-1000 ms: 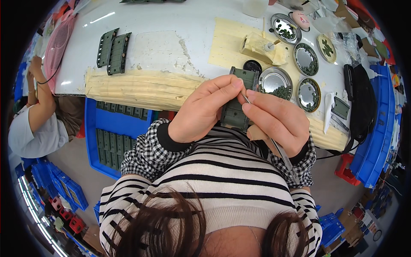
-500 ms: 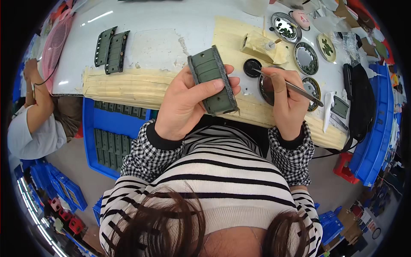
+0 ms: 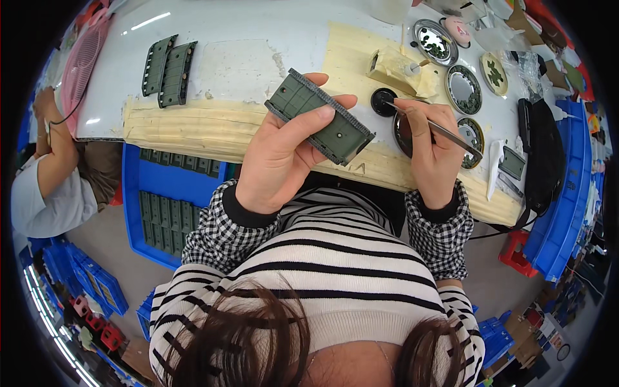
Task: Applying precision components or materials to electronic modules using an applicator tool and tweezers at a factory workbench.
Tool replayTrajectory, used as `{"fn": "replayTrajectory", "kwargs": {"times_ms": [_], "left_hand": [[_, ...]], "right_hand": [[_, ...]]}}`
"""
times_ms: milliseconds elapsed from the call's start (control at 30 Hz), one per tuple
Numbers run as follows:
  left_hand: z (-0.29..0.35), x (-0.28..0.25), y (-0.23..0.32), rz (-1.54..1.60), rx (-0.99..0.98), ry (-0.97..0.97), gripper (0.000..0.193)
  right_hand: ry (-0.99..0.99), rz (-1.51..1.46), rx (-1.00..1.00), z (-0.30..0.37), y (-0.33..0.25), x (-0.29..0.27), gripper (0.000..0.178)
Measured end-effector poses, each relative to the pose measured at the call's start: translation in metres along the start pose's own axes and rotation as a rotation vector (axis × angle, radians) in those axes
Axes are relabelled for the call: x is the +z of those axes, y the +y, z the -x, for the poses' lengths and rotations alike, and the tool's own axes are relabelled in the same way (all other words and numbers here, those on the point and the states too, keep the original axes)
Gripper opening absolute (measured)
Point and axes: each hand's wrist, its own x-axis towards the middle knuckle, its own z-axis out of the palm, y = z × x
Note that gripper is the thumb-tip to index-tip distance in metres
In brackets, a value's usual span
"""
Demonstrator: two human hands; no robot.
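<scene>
My left hand (image 3: pixel 272 162) is closed round a dark green model tank hull (image 3: pixel 340 134) with ribbed grey tracks along its long sides. The thumb lies across its flat face, and the hull is tilted above the table's near edge. In my right hand (image 3: pixel 433 149) are metal tweezers (image 3: pixel 459 140), pinched between thumb and fingers. Their tip points left, at a small round black dish (image 3: pixel 380 107); whether it touches the contents cannot be made out. Partly behind the right hand is a round dish (image 3: pixel 403 137) with a dark inside.
Two more hulls (image 3: pixel 173 80) lie at the far left. Round metal dishes (image 3: pixel 463 106) of small green parts stand right, near a tape-covered block (image 3: pixel 393 71). A blue crate (image 3: pixel 133 213) below the table holds several hulls. Another person's arm (image 3: pixel 58 145) is at left.
My left hand has turned the hull counterclockwise, so its lower end has swung right and it lies more slantwise. The right hand and tweezers stay almost in place at the black dish.
</scene>
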Motion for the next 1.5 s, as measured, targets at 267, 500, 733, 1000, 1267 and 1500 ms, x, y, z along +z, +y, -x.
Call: {"fn": "replayTrajectory", "kwargs": {"times_ms": [267, 500, 733, 1000, 1267, 1500], "left_hand": [[0.0, 0.0, 0.0, 0.151, 0.002, 0.056, 0.039], [-0.006, 0.008, 0.0, 0.301, -0.078, 0.053, 0.033], [-0.005, 0.008, -0.001, 0.375, -0.124, 0.005, 0.031], [-0.006, 0.009, -0.002, 0.397, -0.131, 0.037, 0.031], [-0.006, 0.009, -0.003, 0.411, -0.131, 0.04, 0.03], [-0.005, 0.006, -0.004, 0.458, -0.142, 0.029, 0.028]], "right_hand": [[0.056, -0.2, -0.242, 0.003, -0.027, -0.021, 0.02], [-0.016, -0.409, -0.293, 0.009, -0.035, -0.011, 0.02], [-0.062, -0.37, -0.238, 0.011, -0.036, -0.009, 0.026], [-0.05, -0.436, -0.22, 0.012, -0.035, -0.007, 0.018], [-0.07, -0.399, -0.234, 0.011, -0.035, -0.008, 0.017], [-0.084, -0.312, -0.323, 0.012, -0.033, -0.007, 0.016]]}}
